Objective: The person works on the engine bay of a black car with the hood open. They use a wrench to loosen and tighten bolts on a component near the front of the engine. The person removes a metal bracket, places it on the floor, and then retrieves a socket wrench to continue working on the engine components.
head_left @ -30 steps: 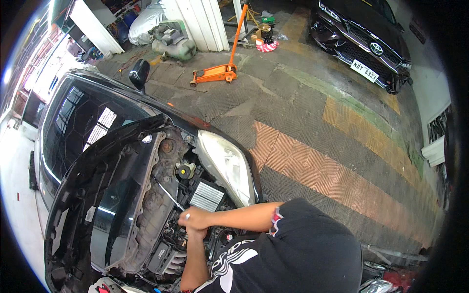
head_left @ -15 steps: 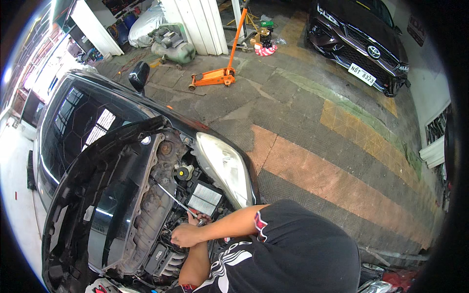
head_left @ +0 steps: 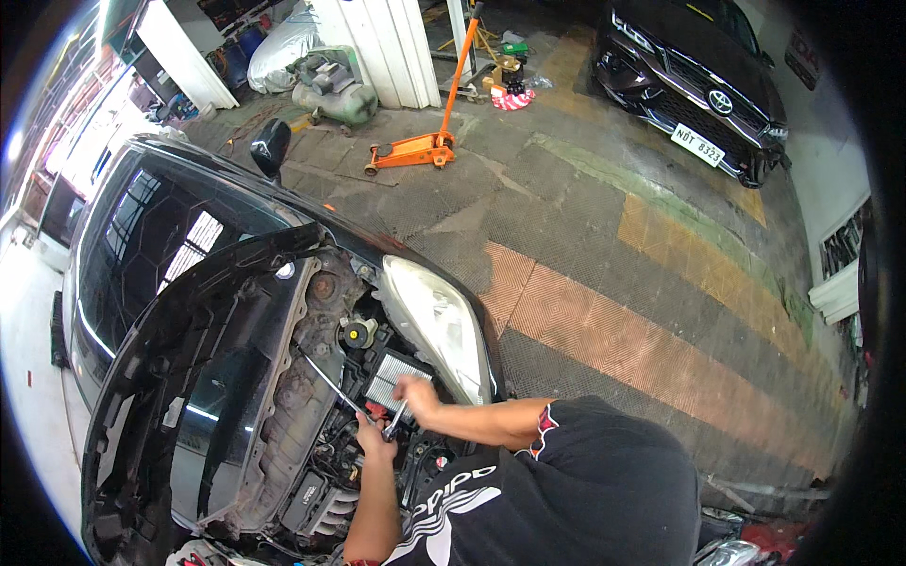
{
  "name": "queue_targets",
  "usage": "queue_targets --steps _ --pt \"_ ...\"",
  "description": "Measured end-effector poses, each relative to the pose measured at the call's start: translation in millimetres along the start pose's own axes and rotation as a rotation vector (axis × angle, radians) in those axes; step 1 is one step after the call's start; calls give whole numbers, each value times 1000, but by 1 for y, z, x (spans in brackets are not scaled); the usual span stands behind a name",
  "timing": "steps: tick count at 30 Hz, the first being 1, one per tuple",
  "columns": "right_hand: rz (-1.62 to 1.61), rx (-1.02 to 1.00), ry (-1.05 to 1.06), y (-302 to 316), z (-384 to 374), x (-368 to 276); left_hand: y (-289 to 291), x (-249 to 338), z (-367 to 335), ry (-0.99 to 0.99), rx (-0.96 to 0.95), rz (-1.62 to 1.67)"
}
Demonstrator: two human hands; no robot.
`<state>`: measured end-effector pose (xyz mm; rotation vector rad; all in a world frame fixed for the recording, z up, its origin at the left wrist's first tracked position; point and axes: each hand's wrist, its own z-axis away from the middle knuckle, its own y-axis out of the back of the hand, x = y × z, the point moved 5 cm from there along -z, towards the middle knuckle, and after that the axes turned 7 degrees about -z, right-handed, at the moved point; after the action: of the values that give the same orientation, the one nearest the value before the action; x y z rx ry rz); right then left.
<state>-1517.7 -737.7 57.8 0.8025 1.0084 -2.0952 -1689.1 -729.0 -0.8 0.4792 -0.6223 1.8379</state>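
Over the open engine bay [head_left: 311, 424] of a dark car, my right hand [head_left: 418, 398] is closed on the upper end of a shiny metal tool [head_left: 398, 417] that looks like a ratchet wrench. My left hand [head_left: 376, 440] lies lower, its fingers closed about the tool's head end; what the head fits onto is hidden. A long thin metal rod [head_left: 330, 382] slants up from beside my left fingers toward the raised hood. Just behind my right hand sits a white pleated air filter [head_left: 385, 377]. A red piece [head_left: 377, 410] shows between my hands.
The raised black hood [head_left: 142, 377] stands left of the bay, the cloudy headlight [head_left: 434, 316] to its right. A yellow-marked round cap [head_left: 356, 334] lies farther in. Beyond are an orange floor jack [head_left: 415, 151], a green air compressor [head_left: 340, 94] and another dark car [head_left: 698, 85].
My right hand has swung up and to the right, from over the engine to the air filter's near edge, uncovering the tool. My left hand stays nearly in place.
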Motion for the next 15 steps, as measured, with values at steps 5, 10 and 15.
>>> queue_targets --steps 5,10,15 --pt "1135 -964 510 -132 103 0 -15 -22 -11 -31 -184 94" --pt "705 -724 808 -87 56 -34 -18 -4 19 59 -131 45" --pt "94 94 -416 58 -13 15 -21 22 38 170 -107 166"
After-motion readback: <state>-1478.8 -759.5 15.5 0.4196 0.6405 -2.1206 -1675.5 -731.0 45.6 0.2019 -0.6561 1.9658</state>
